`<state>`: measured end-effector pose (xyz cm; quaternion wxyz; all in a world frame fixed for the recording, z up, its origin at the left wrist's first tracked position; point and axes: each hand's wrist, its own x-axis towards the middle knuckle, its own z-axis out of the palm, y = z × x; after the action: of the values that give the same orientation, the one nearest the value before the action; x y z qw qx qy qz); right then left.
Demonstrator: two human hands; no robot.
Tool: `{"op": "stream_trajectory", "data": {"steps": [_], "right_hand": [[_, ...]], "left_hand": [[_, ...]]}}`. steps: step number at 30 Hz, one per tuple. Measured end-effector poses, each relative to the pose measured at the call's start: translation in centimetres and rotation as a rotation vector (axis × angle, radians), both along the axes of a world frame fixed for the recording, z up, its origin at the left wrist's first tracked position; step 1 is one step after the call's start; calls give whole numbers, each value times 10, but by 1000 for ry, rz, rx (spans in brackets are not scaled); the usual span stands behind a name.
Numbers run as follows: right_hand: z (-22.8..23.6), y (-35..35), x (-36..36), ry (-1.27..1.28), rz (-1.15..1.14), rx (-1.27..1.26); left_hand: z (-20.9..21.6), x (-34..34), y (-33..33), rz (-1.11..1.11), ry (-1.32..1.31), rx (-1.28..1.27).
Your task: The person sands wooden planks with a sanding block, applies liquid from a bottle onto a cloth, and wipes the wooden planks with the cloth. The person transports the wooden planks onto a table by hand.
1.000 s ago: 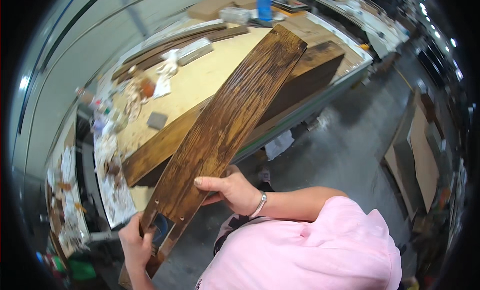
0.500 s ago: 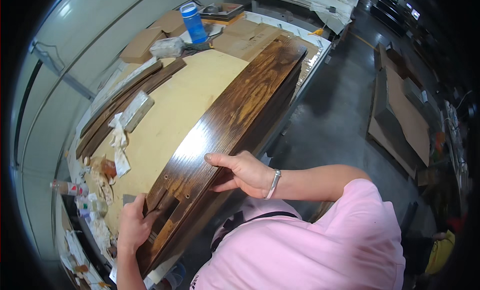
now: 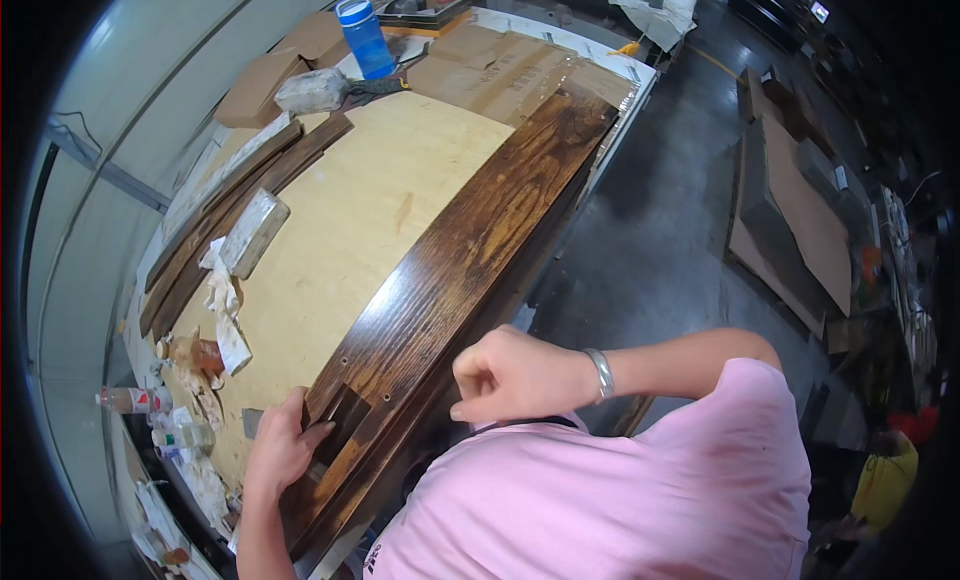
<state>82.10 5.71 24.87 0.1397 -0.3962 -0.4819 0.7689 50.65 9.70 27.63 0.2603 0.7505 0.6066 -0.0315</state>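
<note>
A long dark-brown stained wooden board [image 3: 450, 250], glossy with strong grain, lies slantwise from near me to the far right of the worktable. Near its close end are a rectangular cut-out and two small holes. My left hand [image 3: 283, 445] grips the left edge there, its thumb reaching over the cut-out. Just right of the board, my right hand [image 3: 515, 375] is held off it with curled fingers, and nothing shows in them. Beneath the board, more dark wood runs along its right side.
On the pale plywood tabletop [image 3: 400, 180] lie a wrapped block [image 3: 254, 233], dark wood strips [image 3: 240, 220] and crumpled white tissue [image 3: 225, 310]. Bottles [image 3: 135, 400] stand at the left edge. Farther back are a blue water bottle [image 3: 367, 40] and flat cardboard [image 3: 520, 70].
My right hand has let go of the board's right edge, moved off to the right and curled. My left hand stays on the board. The view has shifted slightly.
</note>
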Motion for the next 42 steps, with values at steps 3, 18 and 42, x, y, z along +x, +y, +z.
{"op": "stream_trajectory", "data": {"steps": [3, 18, 42], "right_hand": [[23, 10, -5, -351, -88, 1387], [10, 76, -53, -665, 458, 1464], [16, 76, -61, -583, 624, 1439]], "left_hand": [[-7, -10, 2, 7, -31, -37], [32, -139, -81, 34, -54, 169], [-12, -111, -160, 122, 106, 456]]}}
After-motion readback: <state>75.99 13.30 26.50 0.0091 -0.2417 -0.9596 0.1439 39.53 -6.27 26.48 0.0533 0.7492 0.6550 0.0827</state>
